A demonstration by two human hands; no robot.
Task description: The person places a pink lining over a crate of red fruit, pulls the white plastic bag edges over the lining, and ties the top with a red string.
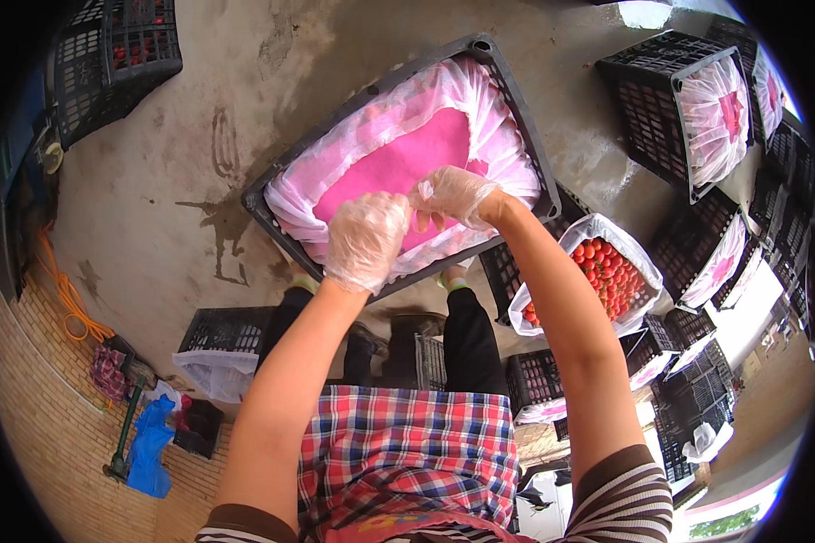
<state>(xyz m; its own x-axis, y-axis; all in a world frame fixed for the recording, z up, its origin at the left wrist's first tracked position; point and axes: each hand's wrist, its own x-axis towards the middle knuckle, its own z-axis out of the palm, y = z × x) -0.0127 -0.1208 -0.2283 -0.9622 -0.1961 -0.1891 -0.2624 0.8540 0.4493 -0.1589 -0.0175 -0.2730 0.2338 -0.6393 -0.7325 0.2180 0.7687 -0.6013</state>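
Both hands wear clear plastic gloves over a black plastic crate on the floor before me. A thin white liner is gathered inward around the crate's rim. At the middle lies a bright pink sheet, framed by the liner. My left hand is curled into a fist above the near part of the sheet. Close beside it, my right hand bends at the wrist, fingers pointing down and partly curled. The two hands meet at the fingertips; whether they pinch any liner there is hidden.
A white-lined crate of small red tomatoes stands at my right. Beyond it are several covered crates, one with a gathered liner. Another black crate sits far left. An orange cord and an uncovered lined crate lie nearer.
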